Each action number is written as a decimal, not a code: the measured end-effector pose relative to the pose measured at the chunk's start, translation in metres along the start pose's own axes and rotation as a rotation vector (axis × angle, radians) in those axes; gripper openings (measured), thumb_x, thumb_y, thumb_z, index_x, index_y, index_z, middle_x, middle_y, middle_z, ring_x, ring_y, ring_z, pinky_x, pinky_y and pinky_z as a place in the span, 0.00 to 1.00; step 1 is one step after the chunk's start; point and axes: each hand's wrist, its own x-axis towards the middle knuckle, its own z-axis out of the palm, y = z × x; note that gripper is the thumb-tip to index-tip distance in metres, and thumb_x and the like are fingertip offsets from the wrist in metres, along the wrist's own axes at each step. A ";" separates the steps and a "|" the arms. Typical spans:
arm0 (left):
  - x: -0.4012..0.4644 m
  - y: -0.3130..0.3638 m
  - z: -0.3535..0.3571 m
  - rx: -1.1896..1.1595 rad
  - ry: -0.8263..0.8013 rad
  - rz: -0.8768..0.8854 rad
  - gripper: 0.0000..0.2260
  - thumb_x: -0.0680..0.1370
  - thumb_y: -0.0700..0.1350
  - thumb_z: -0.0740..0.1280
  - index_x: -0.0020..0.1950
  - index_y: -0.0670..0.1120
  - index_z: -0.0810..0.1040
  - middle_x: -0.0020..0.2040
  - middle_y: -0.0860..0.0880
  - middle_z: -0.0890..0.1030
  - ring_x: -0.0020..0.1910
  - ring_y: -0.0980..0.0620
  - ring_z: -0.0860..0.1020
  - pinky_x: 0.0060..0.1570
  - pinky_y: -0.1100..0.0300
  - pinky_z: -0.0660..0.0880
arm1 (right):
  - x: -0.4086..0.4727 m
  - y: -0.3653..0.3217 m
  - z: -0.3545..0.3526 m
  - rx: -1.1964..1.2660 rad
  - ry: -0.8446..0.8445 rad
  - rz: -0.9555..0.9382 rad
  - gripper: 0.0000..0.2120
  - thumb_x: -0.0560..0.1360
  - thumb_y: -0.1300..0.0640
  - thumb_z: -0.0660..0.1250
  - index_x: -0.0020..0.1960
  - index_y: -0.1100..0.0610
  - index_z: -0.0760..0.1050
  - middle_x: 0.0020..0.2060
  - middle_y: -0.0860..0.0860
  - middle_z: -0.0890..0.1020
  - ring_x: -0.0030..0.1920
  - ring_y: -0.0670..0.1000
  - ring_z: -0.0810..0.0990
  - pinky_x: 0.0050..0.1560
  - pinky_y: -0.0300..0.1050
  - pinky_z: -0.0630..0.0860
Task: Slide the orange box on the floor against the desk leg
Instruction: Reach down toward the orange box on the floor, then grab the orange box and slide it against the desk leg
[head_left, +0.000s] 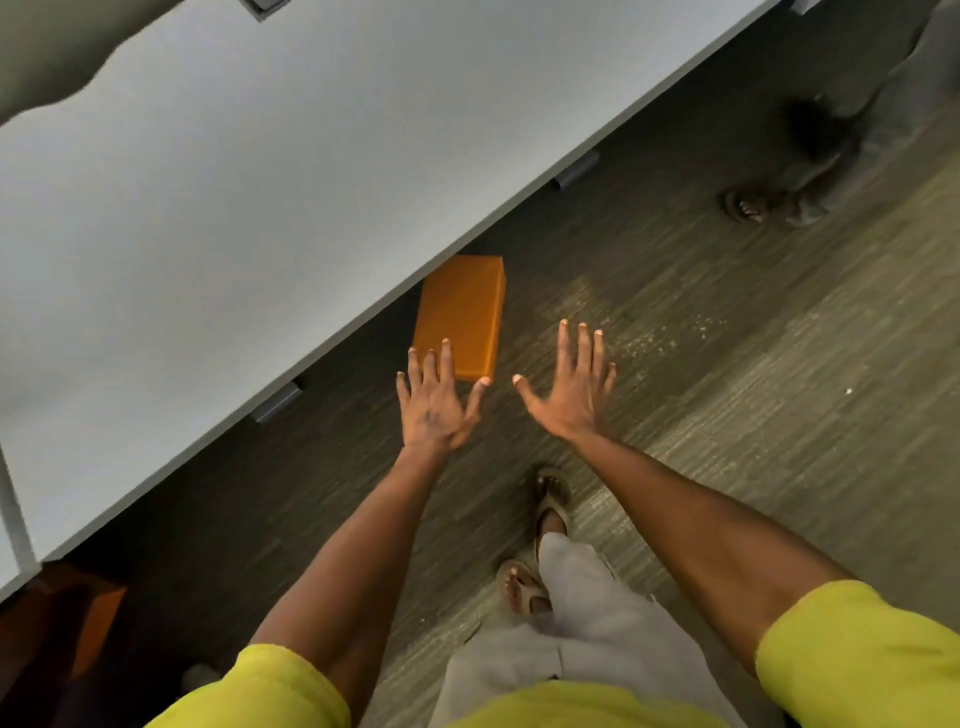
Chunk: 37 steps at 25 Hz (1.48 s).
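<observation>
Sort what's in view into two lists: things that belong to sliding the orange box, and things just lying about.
Belongs to the job:
- orange box, on the floor, partly under the desk edge
- white desk
- left hand, open, overlapping the box's near end
- right hand, open, over bare floor

Just lying about:
- dark orange object under the desk, lower left
- pale crumbs on the carpet

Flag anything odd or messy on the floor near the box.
Pale crumbs or specks are scattered over the carpet to the right of the orange box. The box lies partly under the desk, skewed to its edge. Nothing looks damaged.
</observation>
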 end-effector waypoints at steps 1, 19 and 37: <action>0.013 -0.002 0.007 0.002 -0.006 -0.016 0.39 0.80 0.71 0.47 0.84 0.50 0.43 0.83 0.42 0.55 0.83 0.39 0.47 0.81 0.36 0.48 | 0.011 0.000 0.007 -0.001 -0.014 -0.002 0.51 0.74 0.28 0.61 0.83 0.50 0.39 0.84 0.58 0.47 0.83 0.61 0.42 0.78 0.70 0.47; 0.299 -0.171 0.304 0.115 0.101 0.038 0.38 0.80 0.68 0.52 0.83 0.45 0.54 0.81 0.37 0.62 0.81 0.34 0.58 0.76 0.35 0.60 | 0.224 0.062 0.379 0.119 -0.052 0.011 0.48 0.77 0.30 0.59 0.84 0.52 0.40 0.83 0.59 0.40 0.82 0.63 0.36 0.80 0.69 0.40; 0.417 -0.305 0.442 -0.669 0.216 -0.263 0.51 0.71 0.56 0.78 0.83 0.43 0.51 0.82 0.38 0.56 0.81 0.39 0.57 0.77 0.48 0.60 | 0.309 0.053 0.596 0.613 0.096 0.162 0.38 0.80 0.38 0.63 0.82 0.55 0.55 0.70 0.63 0.76 0.68 0.68 0.76 0.66 0.59 0.73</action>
